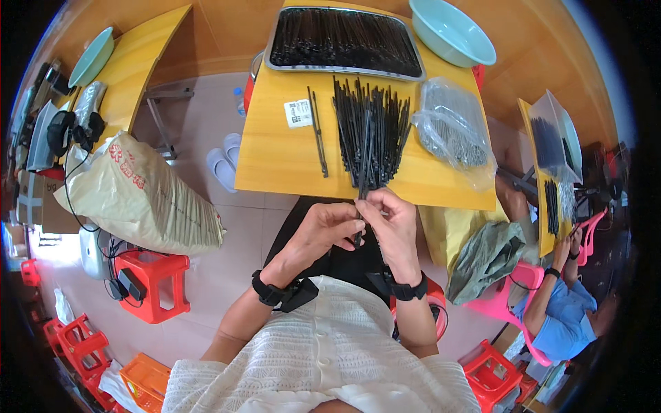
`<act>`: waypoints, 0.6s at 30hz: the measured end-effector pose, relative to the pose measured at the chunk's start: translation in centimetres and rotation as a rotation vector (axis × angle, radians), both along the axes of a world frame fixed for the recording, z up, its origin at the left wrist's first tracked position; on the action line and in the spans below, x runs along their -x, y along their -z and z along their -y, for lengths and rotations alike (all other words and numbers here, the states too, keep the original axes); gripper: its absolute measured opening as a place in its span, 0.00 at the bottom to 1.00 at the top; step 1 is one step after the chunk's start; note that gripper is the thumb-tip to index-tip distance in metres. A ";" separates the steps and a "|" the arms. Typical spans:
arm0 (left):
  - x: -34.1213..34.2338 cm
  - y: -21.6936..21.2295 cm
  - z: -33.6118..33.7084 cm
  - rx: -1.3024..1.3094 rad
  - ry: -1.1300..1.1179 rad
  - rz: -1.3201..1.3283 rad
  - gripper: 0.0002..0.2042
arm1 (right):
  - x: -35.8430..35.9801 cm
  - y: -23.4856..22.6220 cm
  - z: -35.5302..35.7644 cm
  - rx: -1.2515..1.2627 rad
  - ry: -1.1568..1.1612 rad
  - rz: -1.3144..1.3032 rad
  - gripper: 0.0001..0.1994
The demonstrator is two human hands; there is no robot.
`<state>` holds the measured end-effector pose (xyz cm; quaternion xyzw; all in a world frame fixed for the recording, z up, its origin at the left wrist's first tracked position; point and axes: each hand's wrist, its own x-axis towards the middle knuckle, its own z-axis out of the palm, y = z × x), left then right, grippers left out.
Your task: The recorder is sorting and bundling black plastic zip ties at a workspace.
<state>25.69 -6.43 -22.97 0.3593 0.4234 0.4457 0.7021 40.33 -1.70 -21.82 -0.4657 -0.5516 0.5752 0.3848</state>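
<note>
My left hand (326, 229) and my right hand (389, 215) meet just in front of the table's near edge. Between their fingertips they pinch a thin black stick (363, 187), which stands roughly upright, its lower end showing below the fingers. Behind it a loose bundle of similar black sticks (389, 124) is spread on the yellow table (275, 162). To the left lie a couple of separate sticks (317, 131) beside a small white printed label (298, 113). A clear plastic bag (454, 127) of thin grey metal pieces rests on the right.
A metal tray (344, 69) full of black sticks and a light blue basin (453, 33) stand at the table's back. A large sack (141, 196) and a red stool (153, 286) are on the left. A person in blue (561, 316) sits at another table on the right.
</note>
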 end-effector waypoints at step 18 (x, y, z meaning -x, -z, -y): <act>-0.5 -0.9 0.3 0.044 -0.121 0.097 0.12 | -1.5 -0.6 1.1 -0.036 0.116 -0.161 0.07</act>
